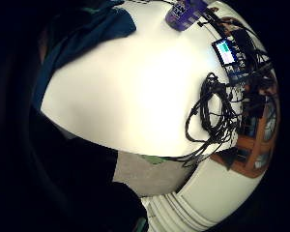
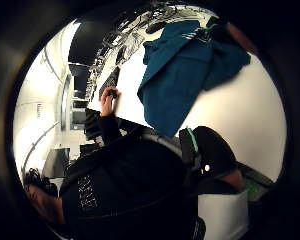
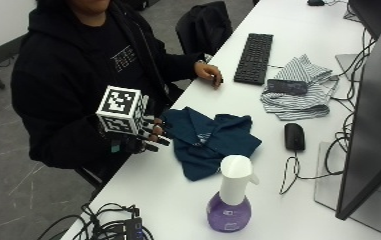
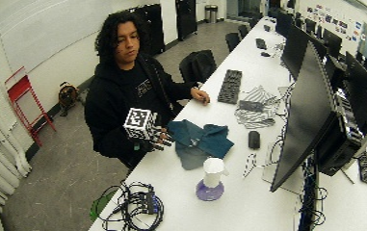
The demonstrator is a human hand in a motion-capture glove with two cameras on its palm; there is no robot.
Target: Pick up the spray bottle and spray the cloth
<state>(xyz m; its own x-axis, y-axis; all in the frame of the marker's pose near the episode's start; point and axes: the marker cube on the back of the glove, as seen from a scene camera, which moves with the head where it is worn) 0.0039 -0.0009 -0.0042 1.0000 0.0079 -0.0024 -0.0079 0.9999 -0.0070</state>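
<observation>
A purple spray bottle [image 3: 230, 202] with a white top stands upright on the white table [image 3: 170, 200], near its front. A crumpled dark blue cloth [image 3: 210, 140] lies flat on the table between the bottle and the person. My gloved right hand [image 3: 147, 137] hovers at the table's edge just beside the cloth, with its fingers loosely extended toward it and holding nothing. The bottle is well apart from the hand, across the cloth. The little finger side palm view shows the bottle [image 1: 183, 12] and the cloth [image 1: 87, 34]. The thumb side palm view shows the cloth [image 2: 185, 65].
The person's bare left hand [image 3: 208, 74] rests by a black keyboard [image 3: 253, 57]. A striped cloth [image 3: 300, 87] with a dark flat object on it, a black mouse [image 3: 294, 136] and a monitor [image 3: 370, 125] are at the right. A cable bundle [image 3: 110, 227] lies at the front corner.
</observation>
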